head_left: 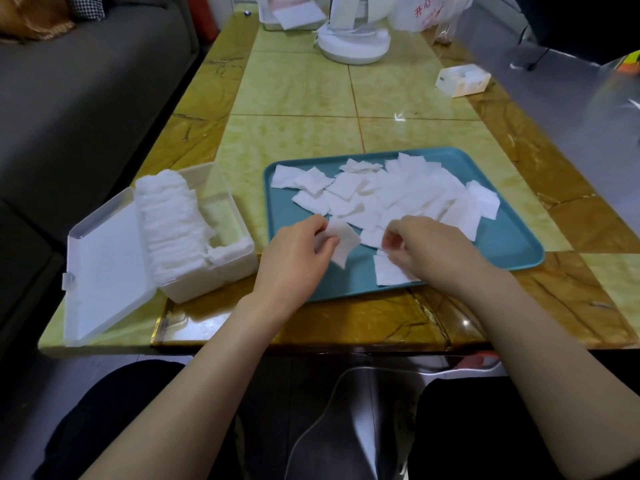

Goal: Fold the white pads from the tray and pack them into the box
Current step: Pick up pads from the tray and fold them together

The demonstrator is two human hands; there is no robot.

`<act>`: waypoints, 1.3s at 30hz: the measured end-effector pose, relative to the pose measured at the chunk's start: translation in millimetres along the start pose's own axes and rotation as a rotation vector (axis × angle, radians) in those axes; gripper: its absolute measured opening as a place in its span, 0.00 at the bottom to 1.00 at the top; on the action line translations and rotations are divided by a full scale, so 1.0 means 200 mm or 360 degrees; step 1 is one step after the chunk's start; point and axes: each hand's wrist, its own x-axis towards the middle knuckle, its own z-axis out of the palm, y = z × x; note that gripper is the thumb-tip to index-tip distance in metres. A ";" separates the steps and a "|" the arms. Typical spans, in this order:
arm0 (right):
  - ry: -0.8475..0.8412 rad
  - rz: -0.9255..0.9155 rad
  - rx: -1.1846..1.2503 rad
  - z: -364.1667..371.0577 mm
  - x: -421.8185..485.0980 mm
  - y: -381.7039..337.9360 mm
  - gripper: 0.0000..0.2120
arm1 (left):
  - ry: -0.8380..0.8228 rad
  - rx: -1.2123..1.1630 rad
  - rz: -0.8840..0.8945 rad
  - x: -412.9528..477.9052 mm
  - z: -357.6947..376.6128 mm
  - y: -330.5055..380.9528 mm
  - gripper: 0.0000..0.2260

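Closest in, dark-clad knees (114, 410), with two bare forearms reaching over the near edge of the table (346, 320). The left hand (298, 251) is grasping a white pad (344, 242), fingers and thumb pinching its left side, and the pad hangs over the near-left part of the teal tray (512, 244). The right hand (433, 254) sits just beside it, fingers curled over the corner of a flat pad (391, 271) lying under it near the tray's front rim; whether it actually grips that one, I cannot tell. Just beyond both hands, the loose pads (398, 192) spread across the tray. Left of the left hand, only a narrow gap away, stands the clear box (221, 271) with a row of folded pads (169, 223) inside, its lid (107, 265) open out to the table's left edge. A grey sofa (86, 98) runs close along that side. Beyond the tray there is open tabletop.
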 end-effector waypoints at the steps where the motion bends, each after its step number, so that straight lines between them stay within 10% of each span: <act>1: 0.0009 -0.0072 -0.0008 0.00 0.00 0.00 0.09 | 0.0005 -0.0002 -0.0008 0.00 0.00 0.00 0.15; 5: -0.0243 -0.0220 -0.0146 -0.01 0.00 -0.01 0.18 | 0.0030 0.0040 -0.0009 0.00 -0.02 -0.01 0.16; 10: -0.0265 -0.0209 -0.0140 0.00 0.02 -0.01 0.07 | 0.0019 0.0062 -0.0018 0.00 -0.01 -0.01 0.17; 18: 0.0382 -0.0351 0.0748 0.01 0.03 -0.13 0.07 | -0.0031 0.0004 -0.0040 0.00 0.00 -0.01 0.15; 39: 0.0375 -0.0340 0.0959 0.01 0.05 -0.15 0.08 | -0.0221 -0.0454 -0.0126 0.01 0.01 0.00 0.09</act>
